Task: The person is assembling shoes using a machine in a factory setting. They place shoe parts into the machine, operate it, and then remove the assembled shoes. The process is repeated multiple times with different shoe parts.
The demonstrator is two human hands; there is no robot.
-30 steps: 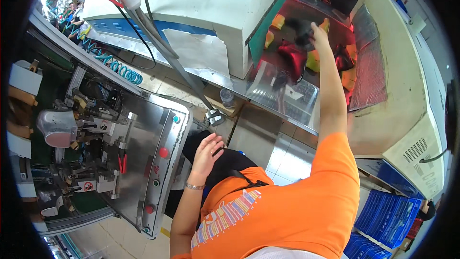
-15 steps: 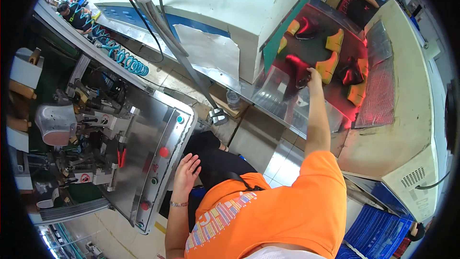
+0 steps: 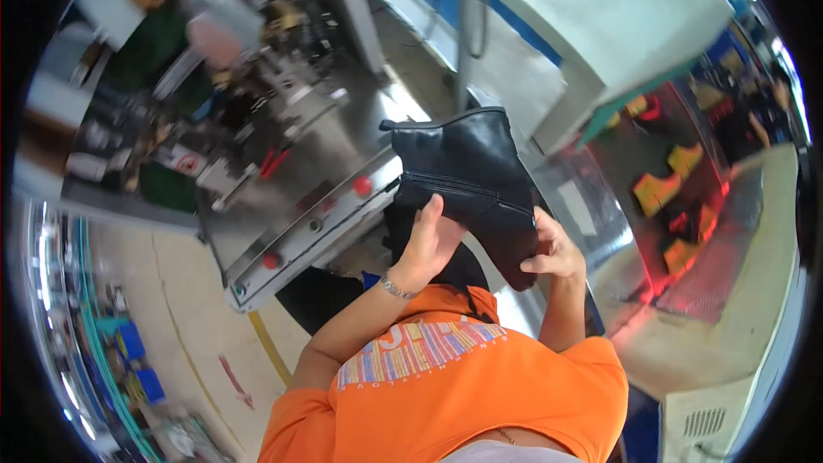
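Both my hands are on a black ankle boot (image 3: 463,150) in front of my chest. It has a shiny shaft with its opening toward the top of the view, and a zip runs along the side facing me. My right hand (image 3: 555,250) grips the narrow end at the lower right, thumb over the near side. At the boot's lower edge my left hand (image 3: 427,244) has its thumb raised against the side; its other fingers are mostly hidden behind the boot.
To the left stands a machine with clamps (image 3: 296,94) and a sloped control panel (image 3: 296,227) with red and green buttons. At right, several yellow shoe forms (image 3: 656,193) and dark boots lie under red light on a conveyor (image 3: 630,231). A grey post (image 3: 470,30) rises behind the boot.
My right hand has drawn back from the red-lit conveyor with a black boot. My left hand has come up to the boot too. The view has swung toward the left-hand machine.
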